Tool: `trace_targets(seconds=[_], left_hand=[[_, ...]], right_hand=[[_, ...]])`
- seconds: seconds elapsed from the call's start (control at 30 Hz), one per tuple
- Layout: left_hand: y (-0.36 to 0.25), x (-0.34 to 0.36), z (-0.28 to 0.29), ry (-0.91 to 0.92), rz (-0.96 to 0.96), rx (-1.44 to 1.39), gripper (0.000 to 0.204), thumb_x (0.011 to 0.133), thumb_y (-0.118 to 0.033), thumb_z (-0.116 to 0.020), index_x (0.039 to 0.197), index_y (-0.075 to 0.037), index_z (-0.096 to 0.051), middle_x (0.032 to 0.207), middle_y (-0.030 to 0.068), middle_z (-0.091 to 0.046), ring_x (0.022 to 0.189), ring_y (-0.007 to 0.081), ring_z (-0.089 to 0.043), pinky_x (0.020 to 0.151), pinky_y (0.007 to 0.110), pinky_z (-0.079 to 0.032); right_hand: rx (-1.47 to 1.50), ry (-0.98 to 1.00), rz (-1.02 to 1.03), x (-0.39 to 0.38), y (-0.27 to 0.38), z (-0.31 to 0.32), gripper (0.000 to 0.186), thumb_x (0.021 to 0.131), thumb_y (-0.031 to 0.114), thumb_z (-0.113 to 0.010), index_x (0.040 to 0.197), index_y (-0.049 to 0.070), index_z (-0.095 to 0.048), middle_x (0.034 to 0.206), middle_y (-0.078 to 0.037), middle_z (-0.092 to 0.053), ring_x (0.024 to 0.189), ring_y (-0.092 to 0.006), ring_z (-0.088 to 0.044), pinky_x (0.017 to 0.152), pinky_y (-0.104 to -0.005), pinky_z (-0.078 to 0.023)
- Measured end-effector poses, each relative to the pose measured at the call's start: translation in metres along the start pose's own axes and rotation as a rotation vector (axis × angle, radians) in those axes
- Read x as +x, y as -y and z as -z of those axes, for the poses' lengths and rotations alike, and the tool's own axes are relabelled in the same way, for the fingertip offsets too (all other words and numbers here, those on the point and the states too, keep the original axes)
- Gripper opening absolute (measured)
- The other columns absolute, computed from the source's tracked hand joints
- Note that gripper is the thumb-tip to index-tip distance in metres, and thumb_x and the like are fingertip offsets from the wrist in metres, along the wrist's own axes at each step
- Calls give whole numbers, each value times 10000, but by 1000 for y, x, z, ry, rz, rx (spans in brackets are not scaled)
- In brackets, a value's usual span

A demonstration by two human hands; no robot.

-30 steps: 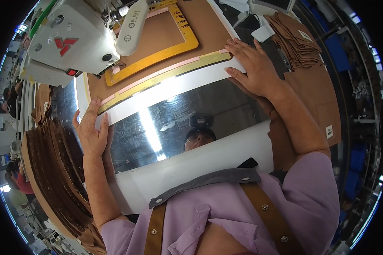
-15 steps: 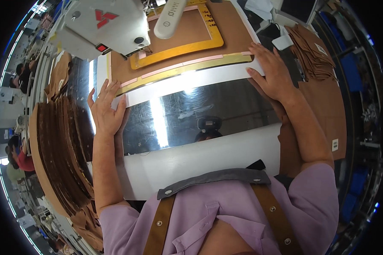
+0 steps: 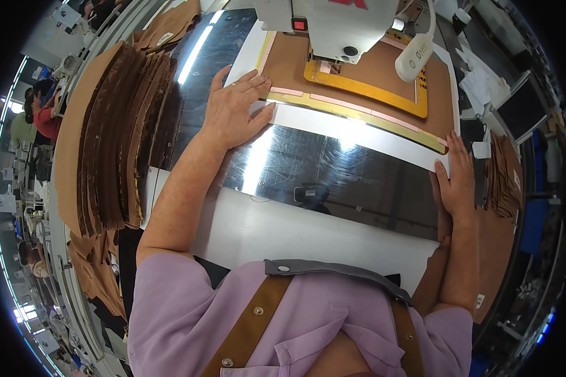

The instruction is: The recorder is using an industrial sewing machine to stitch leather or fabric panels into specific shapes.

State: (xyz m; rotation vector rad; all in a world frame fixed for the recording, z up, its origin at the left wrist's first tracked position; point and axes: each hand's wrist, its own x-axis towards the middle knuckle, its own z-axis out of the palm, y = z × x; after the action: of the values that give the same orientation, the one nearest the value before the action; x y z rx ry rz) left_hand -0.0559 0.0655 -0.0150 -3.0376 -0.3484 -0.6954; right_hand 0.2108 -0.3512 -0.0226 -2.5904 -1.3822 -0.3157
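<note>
Two ends of the yellow strip (image 3: 358, 118) lay one by each of your hands: its left end at the fingertips of your left hand (image 3: 234, 112), its right end just beside the fingertips of your right hand (image 3: 455, 177), so neither was clearly nearer. Its long axis ran crosswise before you, sloping in view from upper left to lower right, along the near edge of the brown panel (image 3: 286, 66) over the white sheet (image 3: 346, 131). Your left lay flat, thumb apart; your right was stretched out too, thumb away from the fingers. Neither was closed round anything; how hard they pressed could not be told. Ahead, between them, the orange-yellow frame (image 3: 365, 93) lay on the panel, partly beneath the machine head (image 3: 339, 28).
</note>
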Motion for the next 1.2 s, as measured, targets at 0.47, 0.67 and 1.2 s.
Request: trace_targets(seconds=[0.47, 0.67, 1.2], left_hand=[[1, 5, 6, 39, -20, 0, 601, 915, -300, -631, 1483, -131, -530, 1517, 92, -550, 1474, 251, -431, 1234, 498, -145], [3, 9, -6, 100, -29, -20, 570, 928, -329, -617, 1453, -113, -561, 1507, 94, -559, 1463, 279, -445, 1241, 509, -131], [7, 9, -7, 119, -8, 2, 562, 948, -292, -591, 1481, -124, -528, 1527, 73, -540, 1484, 261, -413, 1250, 498, -96]], right_hand=[[12, -54, -8, 0, 6, 6, 609, 1007, 440, -552, 1473, 51, -490, 1535, -174, -480, 1466, -357, -397, 1194, -582, -280], [6, -66, -53, -5, 4, 6, 628, 1007, 474, -547, 1471, 55, -488, 1540, -168, -476, 1470, -348, -391, 1195, -588, -280], [124, -217, -188, -8, -10, -3, 537, 1014, 432, -576, 1417, 80, -533, 1454, -126, -538, 1345, -284, -514, 1180, -561, -336]])
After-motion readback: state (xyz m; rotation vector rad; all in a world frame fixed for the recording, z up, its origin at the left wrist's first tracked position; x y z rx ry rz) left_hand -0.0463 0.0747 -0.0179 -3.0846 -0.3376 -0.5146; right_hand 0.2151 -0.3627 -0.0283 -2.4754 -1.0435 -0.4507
